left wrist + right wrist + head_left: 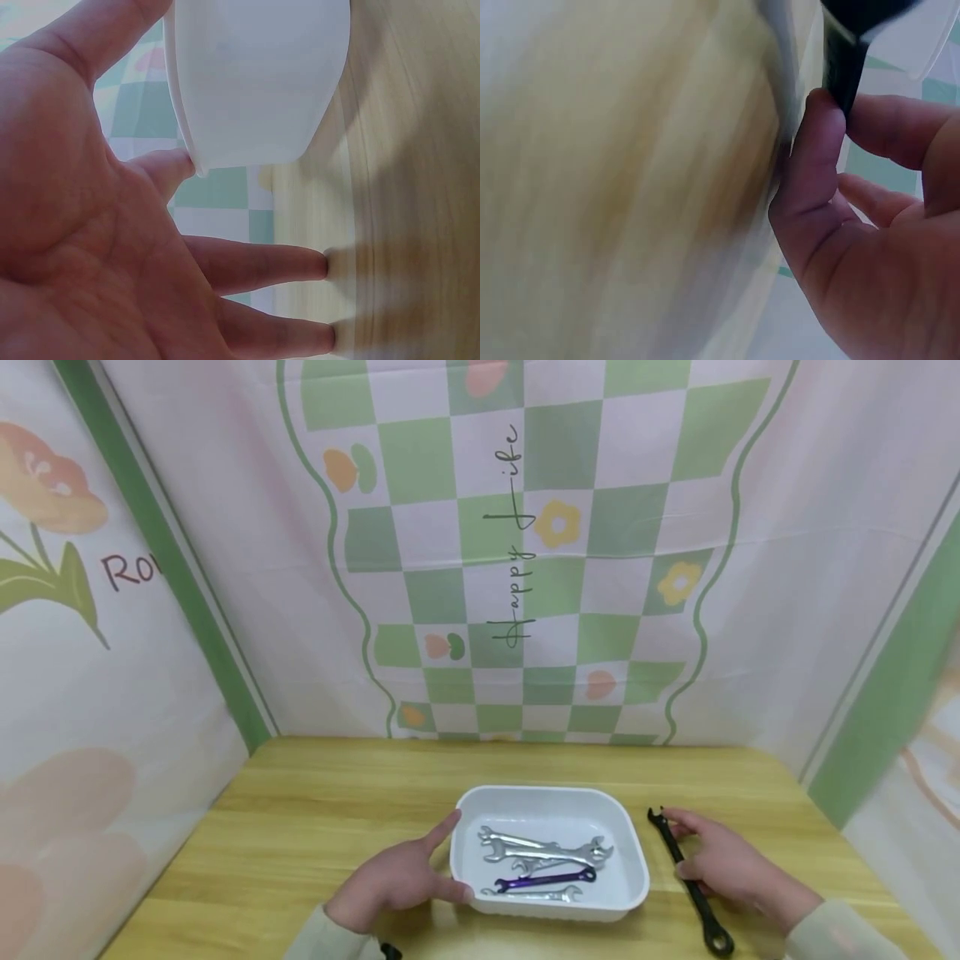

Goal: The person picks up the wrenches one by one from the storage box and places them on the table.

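Note:
A white plastic tray stands on the table, holding several silver wrenches and a purple one. My left hand is at the tray's left side, thumb and index finger spread and touching its rim. In the left wrist view, two other fingers of it extend straight down to the tabletop. Right of the tray, a long black combination wrench is pinched between thumb and fingers of my right hand. Its open end points away from me, its ring end toward me.
The wood-grain table runs back to a hanging cloth with green checks and flowers. More printed cloth closes off the left and right sides. A small black object shows by the left sleeve.

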Demonstrator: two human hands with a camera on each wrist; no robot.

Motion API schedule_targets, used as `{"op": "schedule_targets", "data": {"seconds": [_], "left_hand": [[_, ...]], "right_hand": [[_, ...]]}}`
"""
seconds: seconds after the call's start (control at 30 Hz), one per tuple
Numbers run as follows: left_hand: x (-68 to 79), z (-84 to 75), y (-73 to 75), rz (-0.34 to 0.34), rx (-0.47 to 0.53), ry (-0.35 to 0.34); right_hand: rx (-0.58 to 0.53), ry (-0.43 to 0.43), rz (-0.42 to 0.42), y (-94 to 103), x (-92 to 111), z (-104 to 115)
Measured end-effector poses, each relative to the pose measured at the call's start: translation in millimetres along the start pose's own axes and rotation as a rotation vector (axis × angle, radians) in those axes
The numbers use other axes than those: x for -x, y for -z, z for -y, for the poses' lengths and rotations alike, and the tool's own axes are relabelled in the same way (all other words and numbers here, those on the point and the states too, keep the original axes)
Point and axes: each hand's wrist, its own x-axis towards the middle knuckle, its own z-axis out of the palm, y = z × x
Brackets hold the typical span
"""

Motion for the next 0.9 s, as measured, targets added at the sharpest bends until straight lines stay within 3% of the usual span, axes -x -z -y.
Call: {"op": "schedule_targets", "data": {"seconds": [0.33,0.9], "left_hand": [[-0.9,1.7,-0.2,-0.002,0.003,-0.002],[0.6,-0.4,1.9,-0.003,-0.002,-0.007]], "right_hand": [[0.143,-0.005,-0.024,-3.2,0,9],[0.155,-0.028,-0.041,-1.7,0,10]]}}
